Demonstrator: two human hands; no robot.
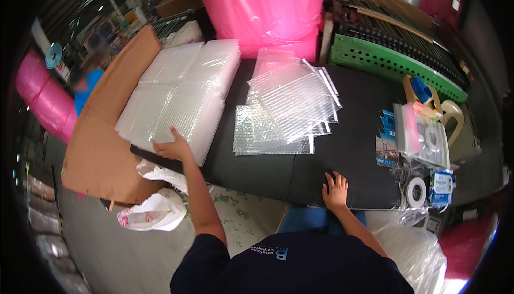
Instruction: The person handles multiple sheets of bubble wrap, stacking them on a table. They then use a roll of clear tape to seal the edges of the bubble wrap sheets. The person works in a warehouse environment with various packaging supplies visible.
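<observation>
My left hand [174,148] is at the near edge of a tall stack of clear bubble-wrap pouches [179,88], thumb raised and fingers stretched out. Whether it touches the stack I cannot tell. Several loose bubble-wrap pouches [289,101] with white strips along their edges lie fanned in a messy pile at the middle of the black table [262,173]. Near the table's front edge, my right hand [335,189] rests with its fingers spread and nothing in them.
A brown cardboard sheet [107,128] stands left of the stack. Behind the table rise a large pink wrap roll [262,10] and a green perforated machine bar [396,66]. At right lie a white tape roll [416,192] and plastic packs [423,136]. A person in blue [88,90] is far left.
</observation>
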